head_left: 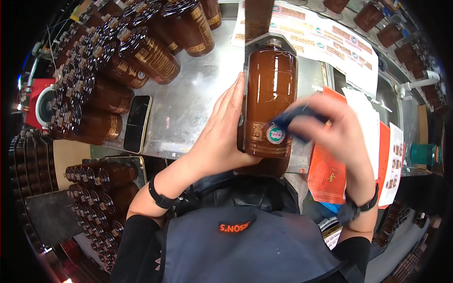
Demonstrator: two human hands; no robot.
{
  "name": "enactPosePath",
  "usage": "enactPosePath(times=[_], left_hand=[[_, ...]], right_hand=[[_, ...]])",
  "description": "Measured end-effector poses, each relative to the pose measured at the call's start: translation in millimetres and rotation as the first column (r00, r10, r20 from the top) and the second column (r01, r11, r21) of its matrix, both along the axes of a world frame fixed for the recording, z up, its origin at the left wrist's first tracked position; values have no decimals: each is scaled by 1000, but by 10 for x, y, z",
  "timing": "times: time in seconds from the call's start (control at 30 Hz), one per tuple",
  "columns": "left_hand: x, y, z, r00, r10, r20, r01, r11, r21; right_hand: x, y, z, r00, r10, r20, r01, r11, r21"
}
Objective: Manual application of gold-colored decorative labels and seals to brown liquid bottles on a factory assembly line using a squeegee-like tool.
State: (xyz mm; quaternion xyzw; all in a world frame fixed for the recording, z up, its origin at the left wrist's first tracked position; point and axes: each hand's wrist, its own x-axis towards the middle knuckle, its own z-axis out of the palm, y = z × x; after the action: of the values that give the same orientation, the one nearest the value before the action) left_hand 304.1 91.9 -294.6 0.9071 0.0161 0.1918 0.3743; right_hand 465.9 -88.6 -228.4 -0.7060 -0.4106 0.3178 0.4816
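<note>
Nearest is a dark apron (245,247), with a stack of bottles (106,193) to its left. The left hand (219,129) lies along the left side of a brown bottle (272,87), fingers nearly straight and unclenched, thumb by the base. The right hand (332,118) is blurred; its fingers are closed on a dark blue cloth (304,121) over the bottle's lower right, beside a round green label (275,134). Whether the cloth touches the glass, I cannot tell. The bottle is between the hands, base toward the person, neck pointing away. Right of it lie a red packet (323,177) and white sheets (361,111); well to the left, a phone (137,123) lies on the metal table (188,94). Beyond the phone stand crowded brown bottles (153,56), and past the bottle's neck, to the right, are printed sheets (330,30)
</note>
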Motion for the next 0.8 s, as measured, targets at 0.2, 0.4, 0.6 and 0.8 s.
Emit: enactPosePath(times=[0.2,0.4,0.6,0.8], left_hand=[[34,19,-181,997,-70,-44,59,975,-215],[15,14,73,996,-46,-77,43,998,-41],[-27,73,-160,989,-138,-50,108,914,-391],[57,-8,-359,993,-115,9,87,701,-708]], right_hand=[[-41,4,158,949,101,299,-82,994,-77],[67,-204,139,877,-255,407,236,967,96],[-11,-519,-1,884,-381,272,356,924,138],[-56,-669,-107,898,-403,176,381,913,147]])
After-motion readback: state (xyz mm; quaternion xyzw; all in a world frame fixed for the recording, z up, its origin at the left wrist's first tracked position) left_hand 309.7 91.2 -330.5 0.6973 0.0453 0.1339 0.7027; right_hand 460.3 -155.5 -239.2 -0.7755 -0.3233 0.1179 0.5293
